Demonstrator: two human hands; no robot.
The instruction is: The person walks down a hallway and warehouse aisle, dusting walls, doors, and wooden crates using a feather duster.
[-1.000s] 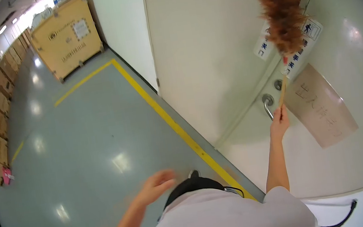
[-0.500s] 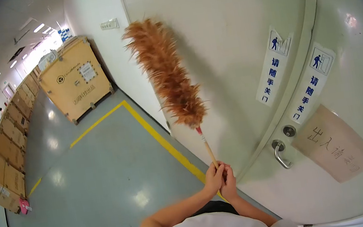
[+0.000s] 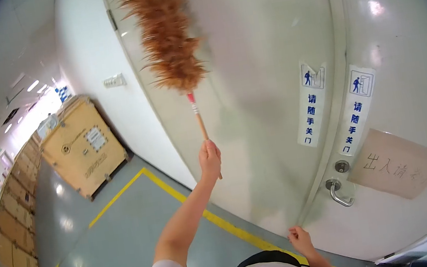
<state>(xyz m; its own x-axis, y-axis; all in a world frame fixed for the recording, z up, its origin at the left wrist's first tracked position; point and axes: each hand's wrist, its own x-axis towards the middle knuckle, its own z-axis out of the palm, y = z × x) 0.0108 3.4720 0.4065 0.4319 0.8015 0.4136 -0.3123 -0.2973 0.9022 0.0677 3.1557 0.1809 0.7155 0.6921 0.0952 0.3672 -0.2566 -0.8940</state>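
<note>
A brown feather duster points upward in front of the pale door, its top cut off by the frame edge. My left hand is wrapped round its wooden handle. Low on the right, my right hand is held near the door's lower part with its fingers curled; whether anything is between them is too small to tell. Above and to the right of that hand is a metal door handle, below a round lock.
Two white signs and a brown paper sheet are on the doors. A large wooden crate stands by the wall at left. Cardboard boxes line the far left. A yellow line marks the floor.
The duster has passed from my right hand to both hands, then to my left hand alone. My left arm has reached up and forward with it; my right hand has come away, down and right.
</note>
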